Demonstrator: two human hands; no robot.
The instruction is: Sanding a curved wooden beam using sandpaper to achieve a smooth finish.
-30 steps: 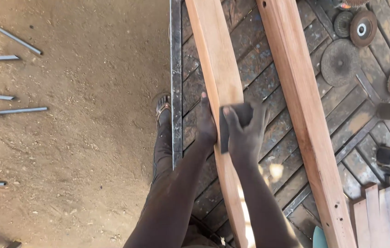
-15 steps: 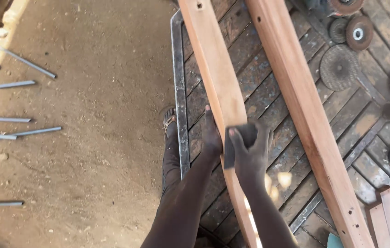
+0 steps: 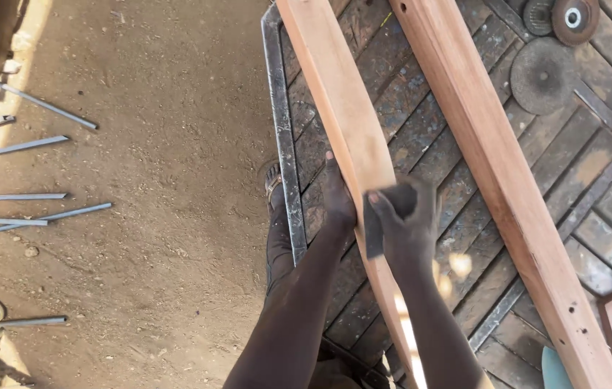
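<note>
Slatted workbench (image 3: 421, 122): left hand (image 3: 338, 194) flat against pale plank (image 3: 349, 130), right hand (image 3: 410, 223) gripping dark sanding pad (image 3: 385, 216).

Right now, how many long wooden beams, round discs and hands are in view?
Long wooden beams: 2
Round discs: 4, one cut off by the picture's edge
Hands: 2, left hand against the nearer beam, right hand holding a dark sanding pad
Total: 8
</note>
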